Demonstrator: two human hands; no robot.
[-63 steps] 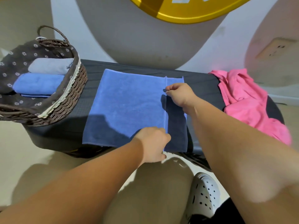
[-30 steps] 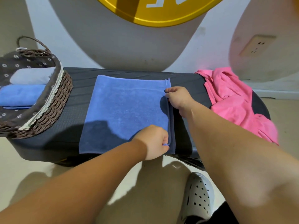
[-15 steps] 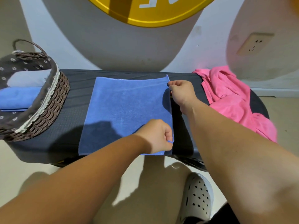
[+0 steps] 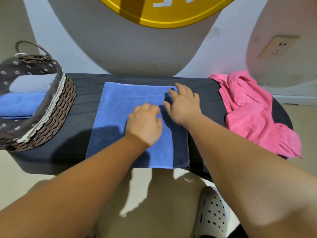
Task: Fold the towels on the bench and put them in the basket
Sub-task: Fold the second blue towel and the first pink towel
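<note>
A blue towel (image 4: 118, 115), folded into a rectangle, lies flat in the middle of the black bench (image 4: 77, 121). My left hand (image 4: 145, 123) rests palm down on its centre, fingers slightly apart. My right hand (image 4: 183, 104) lies flat on the towel's right part, fingers spread, holding nothing. A crumpled pink towel (image 4: 252, 114) sits on the bench's right end. At the left end stands a wicker basket (image 4: 54, 114) with a dark flowered lining. A folded blue towel (image 4: 18, 104) and a pale grey one (image 4: 32, 84) lie inside it.
A wall with a grey arch and a yellow sign (image 4: 164, 12) rises right behind the bench. A wall socket (image 4: 277, 46) is at the upper right. Below the bench's front edge are the beige floor and my white perforated shoe (image 4: 212, 213).
Both hands have let go of the towel's right edge, which they pinched and aligned before. They have moved left and now lie flat on the folded towel.
</note>
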